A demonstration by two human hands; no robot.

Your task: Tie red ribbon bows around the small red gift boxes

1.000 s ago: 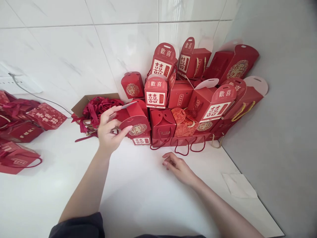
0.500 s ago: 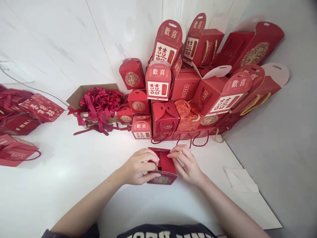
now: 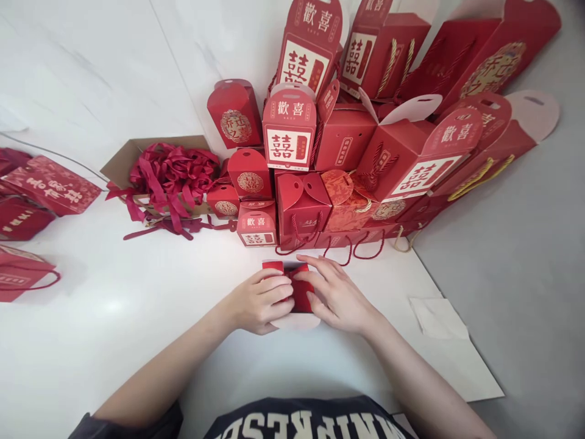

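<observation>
A small red paper gift box point(image 3: 299, 292) lies on the white table point(image 3: 137, 317) just in front of me, partly hidden by both hands. My left hand point(image 3: 260, 302) curls round its left side with the fingers closed on it. My right hand point(image 3: 336, 296) grips its right side, fingers pressed over the top flaps. A pale underside of a flap shows below the fingers.
A heap of red gift boxes point(image 3: 365, 152) fills the back corner against the tiled wall. A cardboard box of red ribbons point(image 3: 169, 177) stands at the back left. More red bags point(image 3: 31, 207) lie at the far left edge. A white sheet point(image 3: 439, 317) rests near the table's right edge.
My left hand took a red box from the pile and brought it down to the table front. My right hand joined it, and both now close over the box's flaps.
</observation>
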